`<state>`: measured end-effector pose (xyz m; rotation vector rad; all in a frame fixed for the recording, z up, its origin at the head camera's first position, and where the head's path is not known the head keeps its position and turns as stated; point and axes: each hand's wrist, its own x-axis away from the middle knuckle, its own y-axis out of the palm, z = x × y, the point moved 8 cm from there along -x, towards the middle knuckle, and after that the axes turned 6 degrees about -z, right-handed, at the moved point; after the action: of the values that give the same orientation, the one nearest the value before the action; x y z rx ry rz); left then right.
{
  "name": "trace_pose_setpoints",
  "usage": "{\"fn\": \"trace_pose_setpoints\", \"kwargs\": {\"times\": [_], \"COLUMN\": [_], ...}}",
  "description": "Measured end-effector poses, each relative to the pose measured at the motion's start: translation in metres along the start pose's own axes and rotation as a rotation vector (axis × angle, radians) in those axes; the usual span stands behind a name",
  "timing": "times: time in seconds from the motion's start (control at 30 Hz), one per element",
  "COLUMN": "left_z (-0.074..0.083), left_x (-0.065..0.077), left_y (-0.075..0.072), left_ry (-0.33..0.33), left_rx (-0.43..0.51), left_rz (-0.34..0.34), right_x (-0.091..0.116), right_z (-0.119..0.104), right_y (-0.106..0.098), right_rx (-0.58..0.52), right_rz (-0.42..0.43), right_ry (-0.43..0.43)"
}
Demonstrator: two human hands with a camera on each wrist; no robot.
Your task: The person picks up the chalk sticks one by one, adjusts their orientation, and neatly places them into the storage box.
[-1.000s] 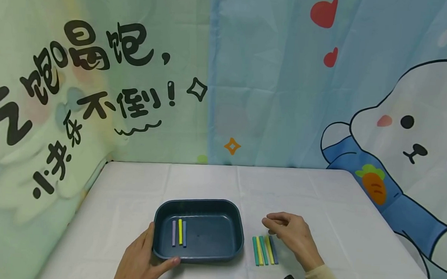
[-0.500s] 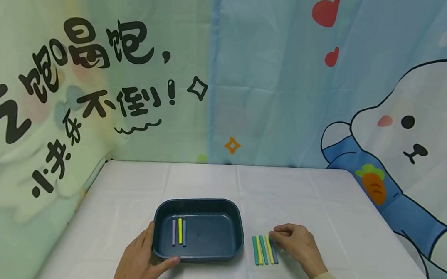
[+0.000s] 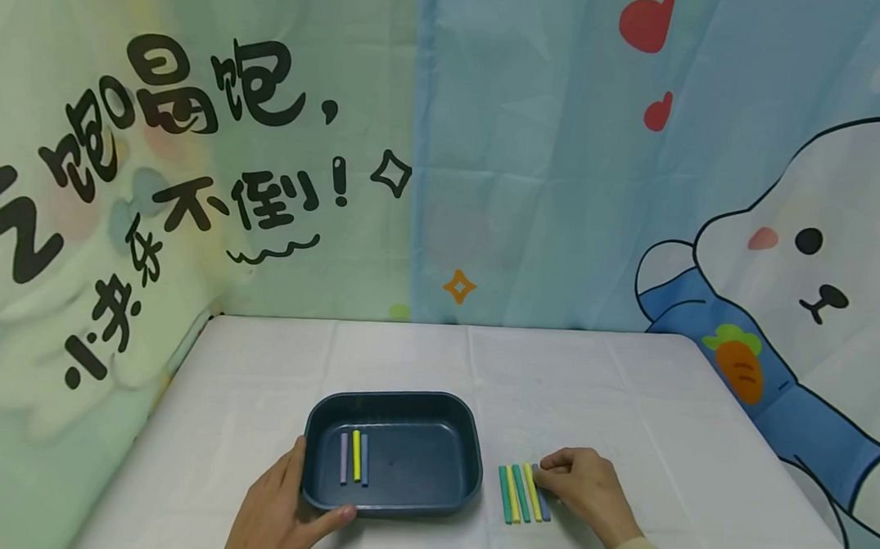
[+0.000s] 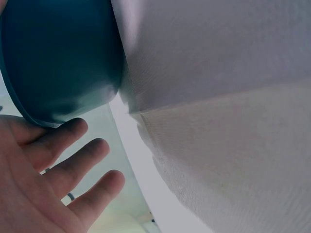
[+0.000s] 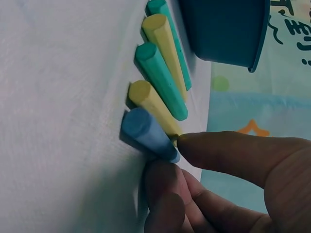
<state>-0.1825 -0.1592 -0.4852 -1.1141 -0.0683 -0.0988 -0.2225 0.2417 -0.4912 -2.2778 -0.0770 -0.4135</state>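
Blue stick (image 5: 141, 125), pinched by right hand (image 3: 586, 482) — clear only in right-wrist view.

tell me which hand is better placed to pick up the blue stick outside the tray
Right, I'd judge: the right hand has fingertips either side of that blue stick, while the left hand is over at the tray.

A white-covered table (image 3: 590, 379) bears a blue tray (image 3: 420, 470) and five sticks (image 3: 522, 493).

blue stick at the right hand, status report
Right hand pinching blue stick at far end. Stick outside tray. Left hand touching tray. Neighbouring yellow stick close alongside, may crowd grip.
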Motion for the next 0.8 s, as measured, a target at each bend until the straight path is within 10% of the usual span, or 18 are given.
{"fn": "trace_pose_setpoints", "kwargs": {"times": [0.8], "left_z": [0.001], "left_x": [-0.0004], "left_y": [-0.0013], "left_ry": [0.031], "left_rx": [0.008], "left_rz": [0.021], "right_x": [-0.0034], "right_z": [-0.002], "right_y": [-0.0003], "right_rx": [0.05], "right_rz": [0.005], "right_ry": [-0.005]}}
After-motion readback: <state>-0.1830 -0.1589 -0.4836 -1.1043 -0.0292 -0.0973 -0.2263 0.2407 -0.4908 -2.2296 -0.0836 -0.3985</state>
